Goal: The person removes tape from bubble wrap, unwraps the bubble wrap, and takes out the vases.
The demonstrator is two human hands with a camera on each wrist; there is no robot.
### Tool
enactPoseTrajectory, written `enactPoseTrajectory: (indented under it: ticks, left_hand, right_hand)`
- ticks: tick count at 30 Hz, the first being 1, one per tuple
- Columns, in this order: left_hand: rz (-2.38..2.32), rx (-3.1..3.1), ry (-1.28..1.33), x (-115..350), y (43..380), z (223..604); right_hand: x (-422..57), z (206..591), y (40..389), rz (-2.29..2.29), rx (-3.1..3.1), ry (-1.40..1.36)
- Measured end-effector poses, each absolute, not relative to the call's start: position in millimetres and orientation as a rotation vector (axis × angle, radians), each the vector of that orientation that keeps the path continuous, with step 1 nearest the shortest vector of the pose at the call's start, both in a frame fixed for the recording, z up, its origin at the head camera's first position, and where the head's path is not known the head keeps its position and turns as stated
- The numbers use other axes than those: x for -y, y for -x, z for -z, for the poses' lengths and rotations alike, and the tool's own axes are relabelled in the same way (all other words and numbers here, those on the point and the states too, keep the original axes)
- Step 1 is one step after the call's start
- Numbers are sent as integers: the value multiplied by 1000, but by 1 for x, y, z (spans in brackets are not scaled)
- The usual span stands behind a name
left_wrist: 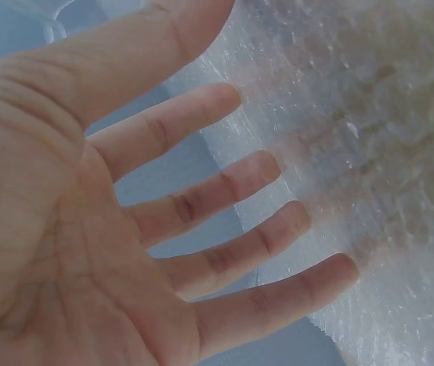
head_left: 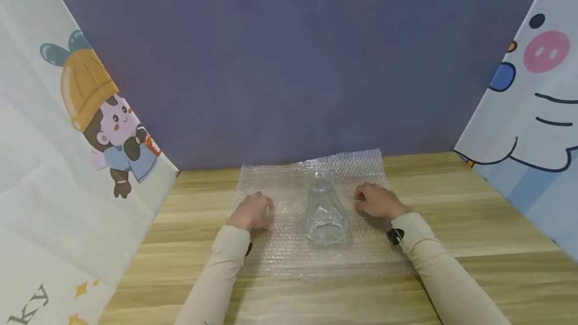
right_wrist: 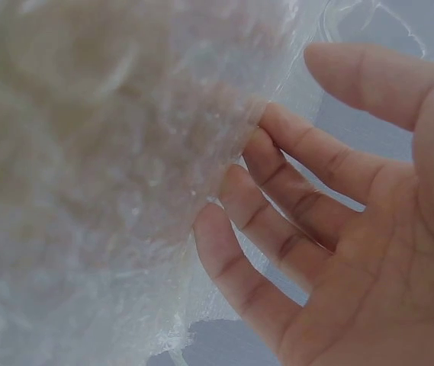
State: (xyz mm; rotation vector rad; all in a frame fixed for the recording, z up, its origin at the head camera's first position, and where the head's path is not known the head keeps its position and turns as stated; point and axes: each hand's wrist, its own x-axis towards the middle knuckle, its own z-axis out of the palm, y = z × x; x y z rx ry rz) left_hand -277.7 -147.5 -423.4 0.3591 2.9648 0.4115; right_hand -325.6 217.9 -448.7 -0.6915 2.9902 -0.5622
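A clear glass vase (head_left: 326, 214) is on a sheet of bubble wrap (head_left: 284, 250), its narrow neck away from me and its wide end towards me. I cannot tell whether it stands or lies. On the vase's left is my left hand (head_left: 255, 211); the left wrist view shows its fingers (left_wrist: 224, 187) straight and spread against the bubble wrap (left_wrist: 384, 152). My right hand (head_left: 378, 200) is to the right of the vase. Its slightly bent fingertips (right_wrist: 239, 191) touch the bubble wrap (right_wrist: 110, 198) in the right wrist view, with the thumb held apart.
The wood-grain table (head_left: 198, 245) extends to both sides of the wrap. Behind it rises a dark blue-grey panel (head_left: 289, 64). Cartoon-printed sheets flank the table, one on the left (head_left: 40, 164) and one on the right (head_left: 542, 129).
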Motion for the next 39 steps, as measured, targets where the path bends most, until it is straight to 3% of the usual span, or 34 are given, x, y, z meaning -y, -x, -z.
enactPoseTrajectory:
  ticks: [39]
  left_hand:
    - [-405,-2912,-216,144,277,420]
  right_hand:
    - [-215,444,321,536,-3011,679]
